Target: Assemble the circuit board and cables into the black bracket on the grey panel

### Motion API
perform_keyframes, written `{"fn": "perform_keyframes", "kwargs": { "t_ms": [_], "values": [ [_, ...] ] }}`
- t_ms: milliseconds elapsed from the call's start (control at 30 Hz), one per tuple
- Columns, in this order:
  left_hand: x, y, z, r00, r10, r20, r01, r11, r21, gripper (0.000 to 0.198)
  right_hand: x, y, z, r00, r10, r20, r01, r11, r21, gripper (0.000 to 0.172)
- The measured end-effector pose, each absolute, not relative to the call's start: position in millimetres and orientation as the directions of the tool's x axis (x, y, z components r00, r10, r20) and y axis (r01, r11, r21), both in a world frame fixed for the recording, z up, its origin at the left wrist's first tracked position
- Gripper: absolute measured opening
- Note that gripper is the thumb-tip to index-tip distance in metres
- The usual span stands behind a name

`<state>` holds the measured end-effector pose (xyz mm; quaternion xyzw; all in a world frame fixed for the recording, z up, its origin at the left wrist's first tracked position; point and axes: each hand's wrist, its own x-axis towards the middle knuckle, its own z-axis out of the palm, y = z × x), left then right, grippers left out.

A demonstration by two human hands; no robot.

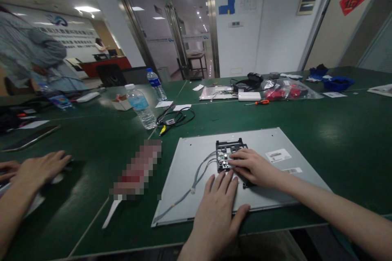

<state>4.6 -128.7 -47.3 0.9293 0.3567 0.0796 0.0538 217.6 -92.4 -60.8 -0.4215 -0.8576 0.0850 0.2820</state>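
Note:
A flat white metal panel (183, 159) lies on the green table in front of me. On its middle sits a black plastic bracket (232, 144) with a small circuit board (224, 161) at its left side. A grey cable (196, 175) runs from the board toward the panel's lower left corner. My right hand (252, 167) rests over the bracket's right part, fingers stretched onto it beside the board. Just below the bracket, my left hand (219, 204) lies with fingers spread on the panel. The bracket's lower part is partly hidden by both hands.
Left of the panel lies a blurred-out reddish item (137, 169). Beyond stand water bottles (141, 106) beside a black cable (183, 118). An orange screwdriver (260, 102), a plastic bag (290, 89) and blue bins (338, 84) lie farther back. Another person's hand (45, 167) is at left.

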Motion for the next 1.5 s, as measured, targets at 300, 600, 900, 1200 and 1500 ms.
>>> {"fn": "perform_keyframes", "kwargs": {
  "t_ms": [300,600,900,1200,1500],
  "values": [
    [4.6,-129.2,-49.2,0.73,0.674,0.116,0.655,-0.738,0.165,0.062,217.1,-93.8,-58.2,-0.479,0.772,0.418,0.676,0.628,-0.385,0.027],
    [4.7,-127.8,-50.3,0.734,0.67,0.106,0.657,-0.741,0.139,0.062,217.5,-92.8,-60.9,-0.477,0.773,0.418,0.678,0.627,-0.385,0.028],
    [5.5,-127.3,-49.9,0.732,0.672,0.11,0.657,-0.739,0.149,0.061,218.1,-91.5,-61.2,-0.488,0.77,0.411,0.675,0.632,-0.381,0.027],
    [4.0,-127.9,-49.3,0.737,0.663,0.134,0.647,-0.748,0.145,0.06,218.3,-92.6,-60.7,-0.484,0.775,0.407,0.676,0.626,-0.389,0.029],
    [3.7,-127.6,-50.2,0.737,0.662,0.137,0.647,-0.749,0.141,0.062,217.7,-92.5,-59.1,-0.482,0.773,0.412,0.668,0.628,-0.399,0.028]
  ]
}}
